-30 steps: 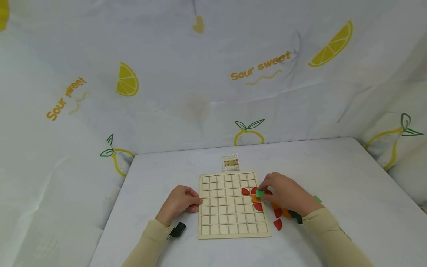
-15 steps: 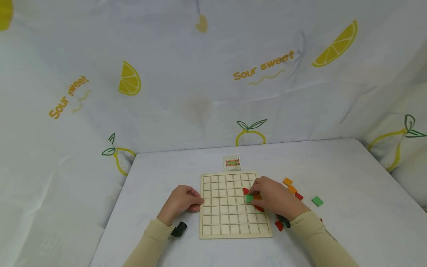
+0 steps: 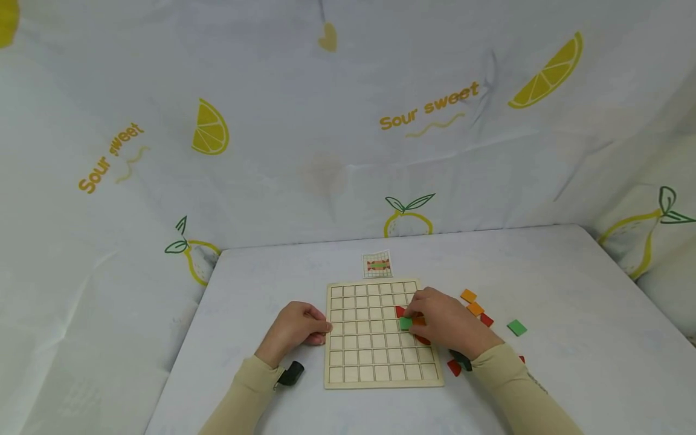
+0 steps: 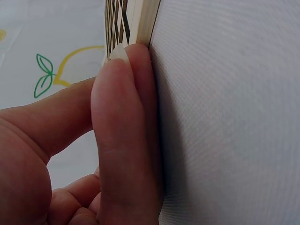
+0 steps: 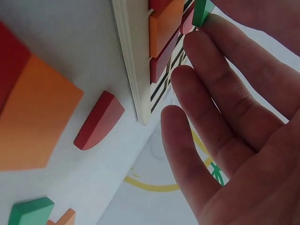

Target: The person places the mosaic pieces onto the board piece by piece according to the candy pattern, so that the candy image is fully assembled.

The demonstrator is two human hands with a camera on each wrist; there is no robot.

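Note:
A wooden grid board (image 3: 367, 356) lies on the table. My left hand (image 3: 296, 326) pinches its left edge between thumb and fingers; the left wrist view shows the thumb (image 4: 115, 103) against that edge. With thumb and index finger, my right hand (image 3: 443, 320) pinches a green square tile (image 3: 405, 324) over a cell on the board's right side. In the right wrist view the green tile (image 5: 201, 13) is at the fingertips, the other fingers extended. Beside it on the board are a red quarter-circle piece (image 3: 400, 311), an orange square tile (image 5: 166, 28) and another red piece (image 5: 163, 63), partly hidden by the hand.
Behind the board lies a small pattern card (image 3: 377, 264). Loose orange tiles (image 3: 469, 296), red pieces (image 3: 454, 367) and a green tile (image 3: 517, 328) lie right of the board, some beneath the right forearm. A lemon-print cloth (image 3: 326, 151) hangs behind the table.
My right hand has moved left over the board with the green tile, uncovering loose tiles on the right, and then stays there. The left hand keeps its place at the board's edge.

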